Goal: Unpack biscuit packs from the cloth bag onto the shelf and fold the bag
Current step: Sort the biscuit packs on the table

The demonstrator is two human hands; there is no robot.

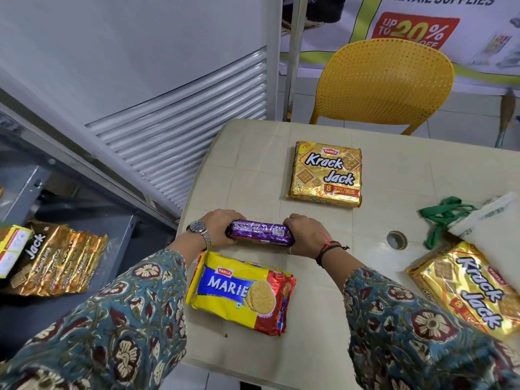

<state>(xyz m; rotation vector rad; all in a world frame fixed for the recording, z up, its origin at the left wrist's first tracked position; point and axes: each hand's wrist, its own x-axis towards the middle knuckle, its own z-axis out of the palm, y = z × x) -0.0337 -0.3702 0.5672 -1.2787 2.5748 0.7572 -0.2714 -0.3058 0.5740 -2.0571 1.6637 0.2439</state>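
A purple biscuit pack [260, 233] lies on the beige table [253, 153], held at both ends. My left hand [218, 228] grips its left end and my right hand [305, 235] grips its right end. Just in front of it lies a yellow Marie pack [239, 291]. A gold Krack Jack pack [326, 174] lies further back on the table. Another Krack Jack pack [467, 288] lies at the right, partly under the white cloth bag [489, 220] with green handles [441, 218]. On the grey shelf [118, 249] at the left lie several Krack Jack packs [59, 260].
A yellow perforated chair [385, 83] stands behind the table. A white louvred unit [168, 136] stands between shelf and table. A yellow-and-white box [12, 249] sits at the shelf's left edge. The table has a round centre hole [396, 239].
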